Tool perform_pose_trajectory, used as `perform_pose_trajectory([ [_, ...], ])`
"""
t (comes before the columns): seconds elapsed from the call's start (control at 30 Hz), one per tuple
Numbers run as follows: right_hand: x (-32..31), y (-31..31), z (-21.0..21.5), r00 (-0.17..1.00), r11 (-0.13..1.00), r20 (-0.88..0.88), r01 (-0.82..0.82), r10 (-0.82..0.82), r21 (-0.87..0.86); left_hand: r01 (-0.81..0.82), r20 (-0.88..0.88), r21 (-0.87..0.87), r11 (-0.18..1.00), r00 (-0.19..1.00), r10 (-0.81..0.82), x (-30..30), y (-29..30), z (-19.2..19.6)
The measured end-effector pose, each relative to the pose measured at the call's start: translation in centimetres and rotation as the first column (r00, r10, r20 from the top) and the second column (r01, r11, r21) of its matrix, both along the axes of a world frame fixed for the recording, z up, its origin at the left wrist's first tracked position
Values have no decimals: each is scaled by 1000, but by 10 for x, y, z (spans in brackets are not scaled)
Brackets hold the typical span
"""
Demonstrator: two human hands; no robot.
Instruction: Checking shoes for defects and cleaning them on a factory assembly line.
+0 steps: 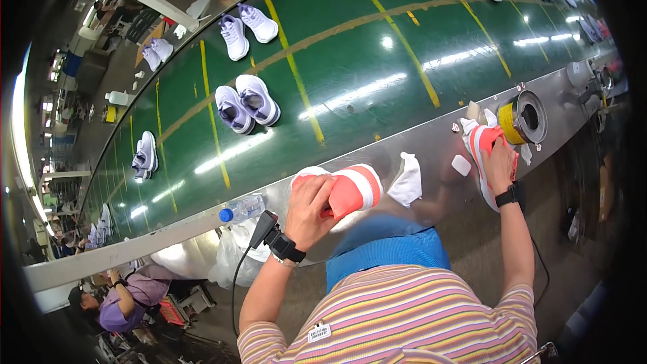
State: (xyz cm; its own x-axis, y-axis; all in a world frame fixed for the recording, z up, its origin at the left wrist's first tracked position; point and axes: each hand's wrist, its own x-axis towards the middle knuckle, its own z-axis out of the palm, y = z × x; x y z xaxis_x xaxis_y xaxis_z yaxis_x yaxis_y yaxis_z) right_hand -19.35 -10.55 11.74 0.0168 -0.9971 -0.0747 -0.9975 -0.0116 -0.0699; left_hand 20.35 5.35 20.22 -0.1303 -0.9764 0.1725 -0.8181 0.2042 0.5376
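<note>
My left hand (306,214) is closed around a coral sneaker (356,190) with a white band, over the metal ledge at the belt's near side. At the right, my right hand (499,167) grips a second coral sneaker (476,140) with a white stripe and pale sole. That shoe is beside an open round tin (510,123) with a yellow label. A crumpled white cloth (406,180) lies between my hands. Near the right shoe is a small white block (461,165). My fingers partly cover both shoes.
Pairs of pale lavender sneakers (248,104) stand on the green belt (350,47) marked with yellow lines. A capped clear bottle (244,208) lies on the metal ledge (438,141), left of my left hand. At the lower left, a person in purple (131,300) sits beside the line.
</note>
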Motion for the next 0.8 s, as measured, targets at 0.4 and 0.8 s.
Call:
perform_pose_trajectory([
  [0.4, 44, 56, 153, 931, 983, 323, -181, 170, 3, 237, 189, 113, 965, 948, -255, 23, 28, -5],
  [0.8, 211, 101, 52, -88, -77, 105, -991, 991, -111, 213, 364, 220, 952, 887, -282, 33, 111, -58],
])
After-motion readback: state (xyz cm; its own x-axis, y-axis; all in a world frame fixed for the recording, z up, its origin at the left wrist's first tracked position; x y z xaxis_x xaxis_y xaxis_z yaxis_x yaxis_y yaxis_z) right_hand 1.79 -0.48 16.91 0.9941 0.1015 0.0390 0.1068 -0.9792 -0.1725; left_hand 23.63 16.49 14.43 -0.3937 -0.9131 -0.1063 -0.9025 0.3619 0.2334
